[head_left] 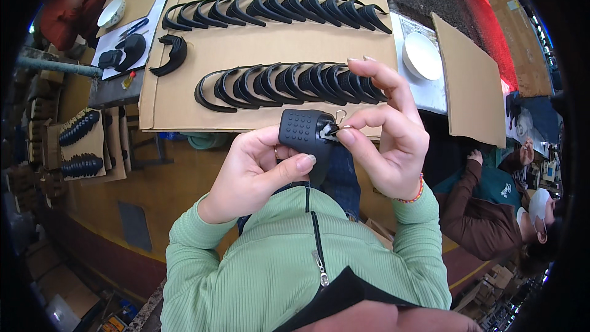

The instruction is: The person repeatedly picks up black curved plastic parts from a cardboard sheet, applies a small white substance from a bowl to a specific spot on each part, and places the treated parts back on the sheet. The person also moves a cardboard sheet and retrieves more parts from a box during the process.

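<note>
Between two bare hands, held level just past the front of a green zipped jacket (307,230), sits a black studded piece (298,128), rounded and shell-like, with a bit of white material (326,131) showing at its open end. Taking that piece as the clock's centre, with twelve pointing away from the wearer, I see the left hand (252,169) at about eight, fingers closed round it and thumb laid along the near side. From three o'clock the right hand (393,141) pinches a thin wire hook (340,115) between thumb and forefinger right at that end; its other fingers are lifted and apart, and a colourful bracelet (418,190) circles the wrist. Beyond, around twelve, a cardboard sheet (258,46) bears a nearer row of black curved pieces (289,86), nested one against the next, and a farther row (276,9) much like it. One curved black piece (177,56) lies alone at ten. A white bowl (421,55) stands near two, beside another cardboard panel (473,80). Well out at four is a person in a brown jacket (482,221); out at ten, someone in red (67,15) near a small bowl (112,12).
</note>
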{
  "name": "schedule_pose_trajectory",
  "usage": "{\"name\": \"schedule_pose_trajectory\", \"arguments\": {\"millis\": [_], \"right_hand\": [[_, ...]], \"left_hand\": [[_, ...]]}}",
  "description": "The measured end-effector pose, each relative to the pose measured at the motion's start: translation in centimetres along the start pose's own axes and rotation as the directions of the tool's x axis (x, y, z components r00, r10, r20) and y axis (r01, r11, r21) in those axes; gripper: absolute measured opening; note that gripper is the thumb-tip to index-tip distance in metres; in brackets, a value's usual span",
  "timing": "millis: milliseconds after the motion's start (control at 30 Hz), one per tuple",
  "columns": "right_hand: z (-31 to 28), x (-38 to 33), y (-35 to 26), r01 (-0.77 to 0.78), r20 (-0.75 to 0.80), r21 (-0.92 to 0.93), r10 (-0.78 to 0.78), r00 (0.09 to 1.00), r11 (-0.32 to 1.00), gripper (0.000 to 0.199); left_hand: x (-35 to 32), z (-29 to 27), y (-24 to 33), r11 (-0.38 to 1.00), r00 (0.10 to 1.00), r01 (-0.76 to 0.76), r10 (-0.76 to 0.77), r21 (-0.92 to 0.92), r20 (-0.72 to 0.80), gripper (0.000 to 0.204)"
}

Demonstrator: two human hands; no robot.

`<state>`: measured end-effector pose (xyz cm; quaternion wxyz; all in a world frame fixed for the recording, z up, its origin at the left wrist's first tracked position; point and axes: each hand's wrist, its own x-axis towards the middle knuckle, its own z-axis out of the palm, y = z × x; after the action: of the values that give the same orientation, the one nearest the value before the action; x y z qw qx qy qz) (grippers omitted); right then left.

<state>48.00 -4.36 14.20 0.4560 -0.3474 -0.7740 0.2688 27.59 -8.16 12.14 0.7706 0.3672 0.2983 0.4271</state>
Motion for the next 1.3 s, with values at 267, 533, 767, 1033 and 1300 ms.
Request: {"name": "schedule_pose_trajectory", "arguments": {"millis": [267, 533, 767, 1033, 1300], "right_hand": [[-0.1, -0.1, 0.3, -0.007, 0.041, -0.005, 0.007, 0.999, 1.000, 0.012], [0.2, 0.1, 0.4, 0.016, 0.027, 0.016, -0.016, 0.999, 1.000, 0.012], [0.2, 0.3, 0.4, 0.014, 0.060, -0.002, -0.014, 0.998, 1.000, 0.012], [0.0, 0.6, 0.6, 0.034, 0.116, -0.028, -0.030, 0.993, 0.999, 0.012], [0.2, 0.5, 0.6, 0.043, 0.079, -0.040, -0.040, 0.996, 0.998, 0.013]], "left_hand": [[-0.2, 0.1, 0.0, 0.993, 0.999, 0.030, -0.025, 0.111, -0.046, 0.029], [-0.3, 0.8, 0.0, 0.989, 0.999, -0.004, 0.011, 0.150, -0.047, 0.027], [-0.4, 0.9, 0.0, 0.978, 0.998, -0.034, 0.044, 0.206, -0.043, 0.026], [-0.3, 0.9, 0.0, 0.981, 0.998, -0.035, 0.044, 0.190, -0.045, 0.026], [-0.3, 1.0, 0.3, 0.982, 0.998, -0.001, 0.013, 0.190, -0.065, 0.026]]}}
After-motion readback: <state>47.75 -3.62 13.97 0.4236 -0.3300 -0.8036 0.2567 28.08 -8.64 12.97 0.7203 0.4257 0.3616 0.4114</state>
